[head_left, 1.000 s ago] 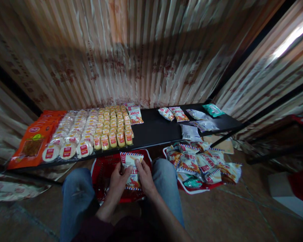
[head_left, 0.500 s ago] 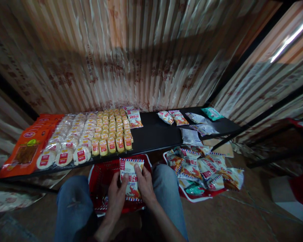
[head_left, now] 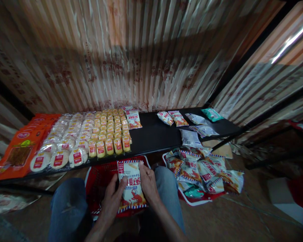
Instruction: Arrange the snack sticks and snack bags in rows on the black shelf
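Between my two hands is a white snack bag (head_left: 132, 185) with red lettering, a shrimp picture and striped ends, its printed front facing me. My left hand (head_left: 112, 195) grips its left edge, the thumb lying on the front. At the upper right corner my right hand (head_left: 149, 181) holds it, thumb near the top seam. Below the bag is a red basket (head_left: 91, 179), partly hidden by the bag and my hands. Similar bags stand on the black shelf (head_left: 151, 136) ahead, one of them a snack bag (head_left: 133, 119) beside the yellow cakes.
Rows of yellow wrapped cakes (head_left: 109, 146), round white packs (head_left: 59, 158) and orange packets (head_left: 17, 151) fill the shelf's left. Loose bags (head_left: 178, 118) and a green bag (head_left: 212, 114) lie rightward. A second red basket (head_left: 198, 201) heaped with bags sits by my right knee.
The held bag has come slightly closer to me and shows more of its front. My right thumb has shifted from its face to the top right corner.
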A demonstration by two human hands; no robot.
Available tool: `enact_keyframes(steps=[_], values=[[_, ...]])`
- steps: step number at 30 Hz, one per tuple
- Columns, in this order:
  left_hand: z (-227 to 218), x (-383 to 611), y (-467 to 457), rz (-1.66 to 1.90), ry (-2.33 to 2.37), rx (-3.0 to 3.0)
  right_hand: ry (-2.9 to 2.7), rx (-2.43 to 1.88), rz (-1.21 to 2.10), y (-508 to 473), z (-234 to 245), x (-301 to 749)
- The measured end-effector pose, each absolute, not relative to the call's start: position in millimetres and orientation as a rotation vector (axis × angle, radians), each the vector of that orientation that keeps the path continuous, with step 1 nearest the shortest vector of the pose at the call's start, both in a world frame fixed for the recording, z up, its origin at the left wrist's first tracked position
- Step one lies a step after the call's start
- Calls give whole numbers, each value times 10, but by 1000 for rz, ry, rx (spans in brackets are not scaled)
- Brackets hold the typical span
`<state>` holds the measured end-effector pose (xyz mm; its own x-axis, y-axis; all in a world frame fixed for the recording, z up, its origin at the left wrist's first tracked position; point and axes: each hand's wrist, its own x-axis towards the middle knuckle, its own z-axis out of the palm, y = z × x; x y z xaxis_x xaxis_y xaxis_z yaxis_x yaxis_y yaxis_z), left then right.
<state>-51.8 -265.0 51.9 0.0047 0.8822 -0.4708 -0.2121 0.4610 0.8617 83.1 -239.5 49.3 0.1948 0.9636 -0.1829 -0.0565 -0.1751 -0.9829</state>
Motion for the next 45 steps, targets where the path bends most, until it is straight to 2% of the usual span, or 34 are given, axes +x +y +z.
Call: enact_keyframes(steps=[16, 23, 31, 37, 45], values=[[714, -518, -2313, 1206, 1329, 695, -921, -1048, 1508, -2572, 524, 862], [933, -414, -2338, 1186, 1213, 731, -874, -1081, 1367, -2552, 558, 862], [778, -332, -2470, 1088, 1214, 833, -756, -1190, 1202, -2549, 452, 946], [828, -247, -2437, 1152, 1242, 855, -722, -1198, 1226, -2553, 553, 947], [781, -93, -2344, 1198, 1256, 978, -748, -1248, 1083, -2465, 605, 1074]])
